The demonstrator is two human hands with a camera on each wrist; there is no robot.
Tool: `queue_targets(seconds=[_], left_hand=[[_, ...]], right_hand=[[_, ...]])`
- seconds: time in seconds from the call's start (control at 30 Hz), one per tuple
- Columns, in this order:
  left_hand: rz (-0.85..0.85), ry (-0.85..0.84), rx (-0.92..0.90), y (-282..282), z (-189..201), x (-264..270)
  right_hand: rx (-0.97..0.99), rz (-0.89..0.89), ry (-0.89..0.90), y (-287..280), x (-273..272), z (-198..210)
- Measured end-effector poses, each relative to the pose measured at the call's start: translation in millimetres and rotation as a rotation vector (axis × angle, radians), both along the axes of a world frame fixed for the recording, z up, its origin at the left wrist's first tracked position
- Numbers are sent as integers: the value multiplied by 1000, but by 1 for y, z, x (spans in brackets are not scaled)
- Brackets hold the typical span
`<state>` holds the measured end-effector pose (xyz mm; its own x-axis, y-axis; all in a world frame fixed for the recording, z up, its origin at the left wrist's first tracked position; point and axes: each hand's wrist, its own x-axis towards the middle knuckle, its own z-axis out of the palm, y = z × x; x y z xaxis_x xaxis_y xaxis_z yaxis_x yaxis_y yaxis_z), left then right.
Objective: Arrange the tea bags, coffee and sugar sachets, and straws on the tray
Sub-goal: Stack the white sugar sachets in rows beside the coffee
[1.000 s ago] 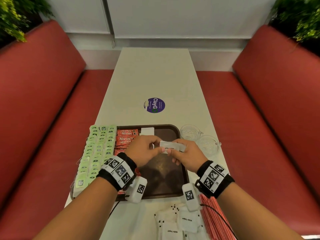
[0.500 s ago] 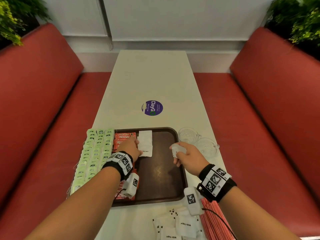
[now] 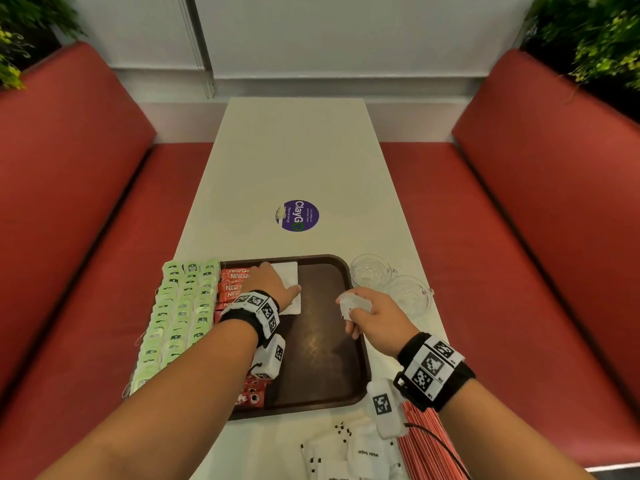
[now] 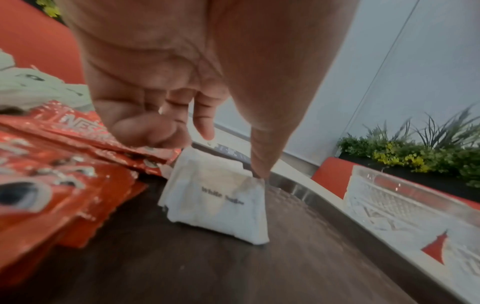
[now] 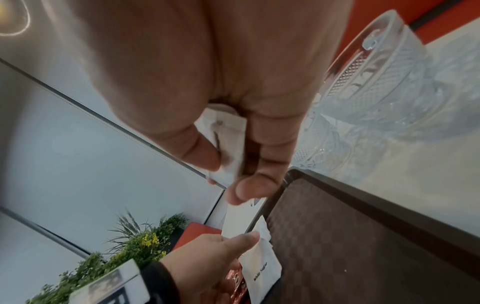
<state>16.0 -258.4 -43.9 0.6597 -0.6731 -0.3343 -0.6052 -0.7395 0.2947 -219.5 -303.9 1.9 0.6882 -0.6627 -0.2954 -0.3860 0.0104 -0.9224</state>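
Sugar sachet (image 4: 218,197) now lies on the tray (image 3: 322,358), in the far column just right of the coffee sachets (image 3: 235,282); a second ago both hands held the stack together above the tray. Left hand (image 3: 273,285) rests on it, fingers extended, thumb tip at its far corner. Right hand (image 3: 374,317) has drawn right, pinching further white sachets (image 5: 228,152) between thumb and fingers. Judgement: sugar column started; loose sachets (image 3: 346,455) and straws (image 3: 429,445) at the near edge remain unplaced.
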Motion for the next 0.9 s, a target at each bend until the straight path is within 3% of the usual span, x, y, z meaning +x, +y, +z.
queue_targets(seconds=[0.17,0.4,0.47,0.57,0.67,0.77,0.9], left_hand=[[-22,-67,106,-13,-8,-7],[-24,-59,110,-10,-3,-8],[-40,-26,32,-5,6,-9],[-133,50,-265,8,30,-17],[-227,224,-491,31,60,-34],[-329,335,-555,53,71,-48],[-382,329,-569,69,61,-51]], right_hand=[[1,-7,16,1,-2,2],[-5,-23,30,1,-1,1],[-14,-14,21,1,0,2],[4,-24,-25,3,2,6],[44,-56,-88,7,4,9],[60,-39,-100,11,6,14],[43,16,-94,18,10,20]])
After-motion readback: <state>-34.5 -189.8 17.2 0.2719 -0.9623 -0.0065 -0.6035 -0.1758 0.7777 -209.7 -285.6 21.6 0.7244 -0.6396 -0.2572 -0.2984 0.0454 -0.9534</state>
